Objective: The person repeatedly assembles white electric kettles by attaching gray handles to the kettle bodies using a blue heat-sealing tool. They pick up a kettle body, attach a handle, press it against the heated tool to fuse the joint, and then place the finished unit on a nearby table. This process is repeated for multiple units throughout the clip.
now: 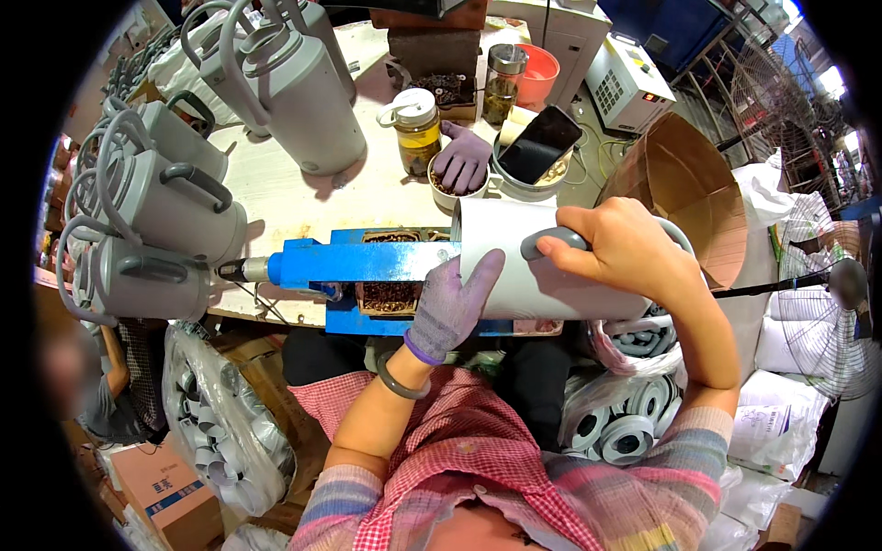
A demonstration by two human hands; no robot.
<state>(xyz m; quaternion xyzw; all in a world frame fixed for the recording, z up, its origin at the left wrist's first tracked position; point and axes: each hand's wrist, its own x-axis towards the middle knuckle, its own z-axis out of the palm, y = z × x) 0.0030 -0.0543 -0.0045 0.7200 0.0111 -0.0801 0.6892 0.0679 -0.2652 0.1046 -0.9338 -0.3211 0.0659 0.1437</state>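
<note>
A light grey vacuum jug body [524, 289] lies on its side, its open end around the tip of a blue machine arm [367, 263]. My right hand [629, 243], bare, is closed on its dark grey handle [554, 242], the thumb along the grip. My left hand [448, 310], in a thin purple-grey glove, holds the jug's open rim with the thumb laid on the outer wall; its other fingers are partly hidden. Under the arm, open boxes of small brown parts [388, 297] sit on the blue base [342, 314].
Several grey jugs [308, 110] stand on the table's left and back. Near the middle are a bowl with a glove [462, 165], a lidded jar [418, 133] and a phone [540, 145]. To the right stand a cardboard carton [680, 184] and a fan [818, 294]; bags of grey parts [625, 427] lie below.
</note>
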